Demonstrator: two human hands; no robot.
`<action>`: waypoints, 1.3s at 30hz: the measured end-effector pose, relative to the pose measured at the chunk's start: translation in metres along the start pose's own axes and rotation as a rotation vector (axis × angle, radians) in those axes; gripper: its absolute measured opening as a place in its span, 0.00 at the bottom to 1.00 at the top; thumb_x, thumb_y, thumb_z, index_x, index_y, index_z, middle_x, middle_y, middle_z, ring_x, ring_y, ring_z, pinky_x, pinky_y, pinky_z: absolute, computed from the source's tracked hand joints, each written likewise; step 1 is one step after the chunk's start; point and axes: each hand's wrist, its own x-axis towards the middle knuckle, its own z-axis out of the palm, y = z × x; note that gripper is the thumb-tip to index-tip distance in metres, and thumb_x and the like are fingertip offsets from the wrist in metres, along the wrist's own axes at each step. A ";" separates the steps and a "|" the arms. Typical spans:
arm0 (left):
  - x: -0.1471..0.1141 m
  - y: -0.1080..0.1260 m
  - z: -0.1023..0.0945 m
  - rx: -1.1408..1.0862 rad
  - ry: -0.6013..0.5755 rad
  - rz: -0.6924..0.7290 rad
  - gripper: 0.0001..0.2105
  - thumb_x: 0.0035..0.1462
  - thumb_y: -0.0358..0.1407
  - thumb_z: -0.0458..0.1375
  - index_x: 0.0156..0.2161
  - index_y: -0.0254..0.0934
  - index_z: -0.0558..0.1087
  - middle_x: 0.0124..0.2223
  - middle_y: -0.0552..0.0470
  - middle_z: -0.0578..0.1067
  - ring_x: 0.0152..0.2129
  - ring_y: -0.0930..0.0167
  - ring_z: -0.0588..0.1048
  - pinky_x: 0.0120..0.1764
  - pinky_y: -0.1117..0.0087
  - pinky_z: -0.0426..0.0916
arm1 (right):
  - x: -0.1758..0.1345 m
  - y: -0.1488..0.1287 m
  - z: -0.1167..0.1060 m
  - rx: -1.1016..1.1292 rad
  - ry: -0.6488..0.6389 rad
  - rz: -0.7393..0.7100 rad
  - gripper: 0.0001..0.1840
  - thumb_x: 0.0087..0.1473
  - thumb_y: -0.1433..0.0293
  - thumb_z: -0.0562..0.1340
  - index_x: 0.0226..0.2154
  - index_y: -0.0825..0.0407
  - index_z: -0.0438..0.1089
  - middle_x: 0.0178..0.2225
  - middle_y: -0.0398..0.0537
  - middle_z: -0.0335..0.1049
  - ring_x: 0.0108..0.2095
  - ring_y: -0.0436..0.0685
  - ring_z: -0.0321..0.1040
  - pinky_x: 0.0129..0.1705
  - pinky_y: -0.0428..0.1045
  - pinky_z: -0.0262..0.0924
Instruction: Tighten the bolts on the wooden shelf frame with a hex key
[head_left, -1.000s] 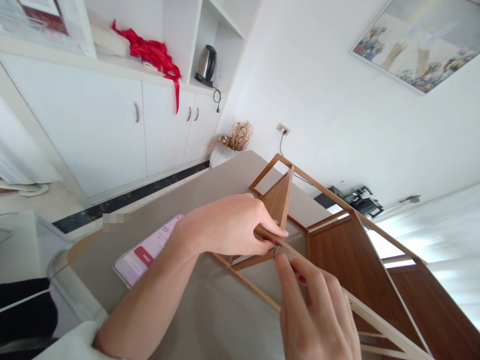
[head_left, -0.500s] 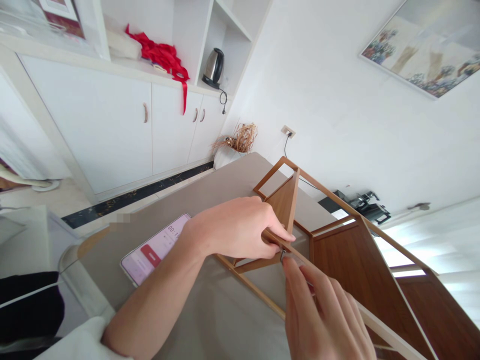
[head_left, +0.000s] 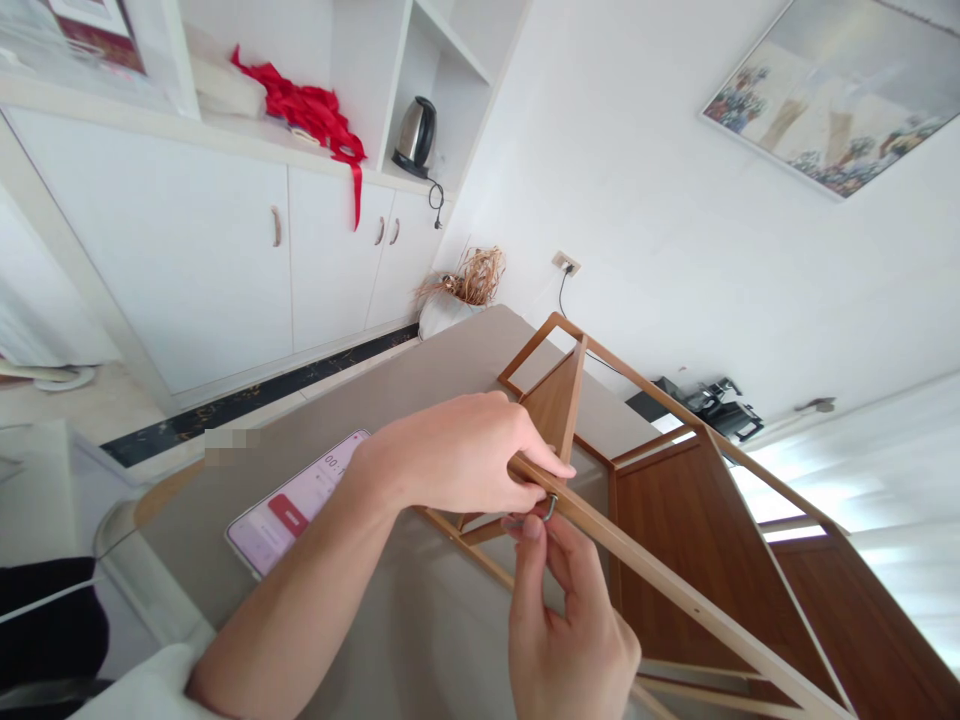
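wooden shelf frame [head_left: 675, 500] lies on its side on the grey worktop [head_left: 420, 390]. left hand [head_left: 457, 455] grips its front rail. right hand [head_left: 570, 640] pinches a small metal hex key [head_left: 550, 508] at the rail. phone [head_left: 292, 500] lies left of the hands.

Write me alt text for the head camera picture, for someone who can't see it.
Two bare hands work on a wooden shelf frame lying on a grey table: the left hand grips a slim rail, the right hand pinches a small metal hex key at it. A phone lies nearby; white cabinets and a kettle stand behind.
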 end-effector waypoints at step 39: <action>-0.001 -0.003 0.001 0.064 -0.035 0.006 0.18 0.61 0.36 0.58 0.56 0.48 0.77 0.56 0.60 0.79 0.46 0.71 0.81 0.44 0.74 0.69 | 0.016 0.031 -0.031 -0.177 -0.130 -0.497 0.12 0.62 0.77 0.62 0.48 0.57 0.73 0.36 0.49 0.77 0.34 0.56 0.72 0.42 0.52 0.62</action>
